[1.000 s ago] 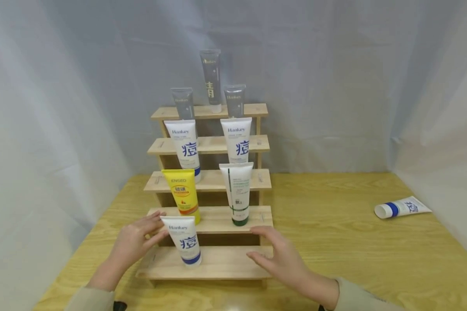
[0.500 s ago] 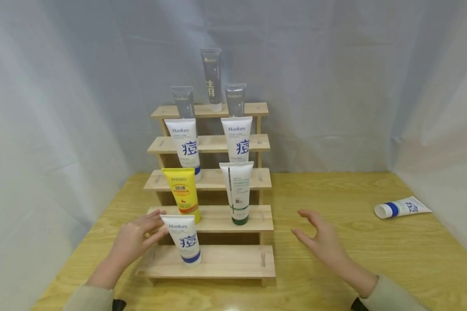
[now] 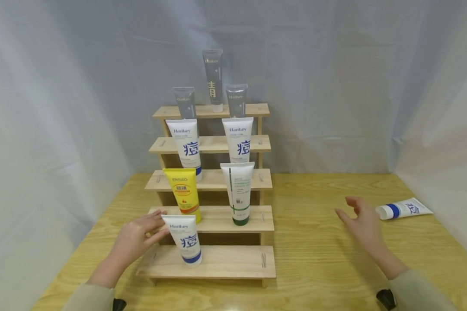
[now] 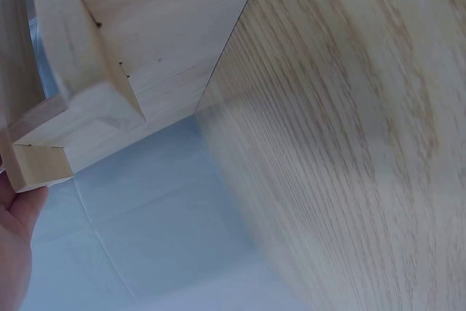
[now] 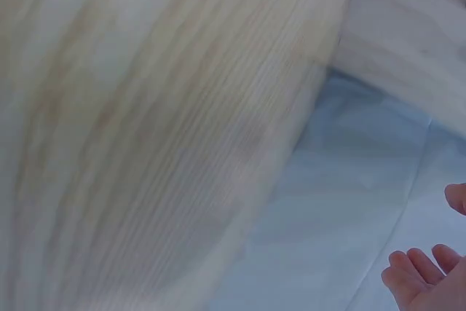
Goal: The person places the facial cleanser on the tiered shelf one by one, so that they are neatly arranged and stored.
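My left hand (image 3: pixel 138 235) rests at the left end of the second step of a wooden display stand (image 3: pixel 233 261), its fingers extended and touching it. Beside the thumb, a white and blue Hankey tube (image 3: pixel 184 239) stands on the lowest step. In the left wrist view, fingertips (image 4: pixel 29 205) meet the end of a step. My right hand (image 3: pixel 363 224) is over the table, holding nothing, thumb and fingers spread apart. Close to its right, a white and blue tube (image 3: pixel 406 209) lies on its side, cap toward the hand. The right wrist view shows the hand's fingers (image 5: pixel 411 278) relaxed.
A yellow tube (image 3: pixel 183 192) and a white and green tube (image 3: pixel 237 194) stand on the second step. Higher up are two white tubes (image 3: pixel 239 138) and several grey tubes (image 3: pixel 214 77). Pale curtains (image 3: pixel 315 86) surround the wooden table (image 3: pixel 307 259).
My right hand has moved right, away from the stand's right side to near the lying tube. The left hand has stayed by the stand, and the tubes have not moved.
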{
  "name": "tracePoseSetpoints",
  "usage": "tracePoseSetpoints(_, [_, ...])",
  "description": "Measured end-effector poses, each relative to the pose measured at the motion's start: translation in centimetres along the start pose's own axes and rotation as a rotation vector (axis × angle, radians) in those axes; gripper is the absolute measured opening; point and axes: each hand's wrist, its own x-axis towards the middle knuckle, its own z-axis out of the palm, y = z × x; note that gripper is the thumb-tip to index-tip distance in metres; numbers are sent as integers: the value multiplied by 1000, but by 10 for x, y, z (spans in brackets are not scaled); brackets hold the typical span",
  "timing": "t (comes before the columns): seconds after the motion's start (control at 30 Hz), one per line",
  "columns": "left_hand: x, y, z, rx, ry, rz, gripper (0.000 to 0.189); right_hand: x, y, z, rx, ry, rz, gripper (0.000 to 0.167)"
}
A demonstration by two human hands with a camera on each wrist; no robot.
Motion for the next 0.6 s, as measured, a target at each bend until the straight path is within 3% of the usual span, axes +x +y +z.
tracePoseSetpoints(0.3, [-2, -1, 1, -2, -2, -1, 29, 12, 54, -32, -118, 73, 135, 50])
tracePoseSetpoints(0.6, [-2, 0, 0, 4, 0, -5, 30, 20, 89, -63, -156, 56, 313, 59])
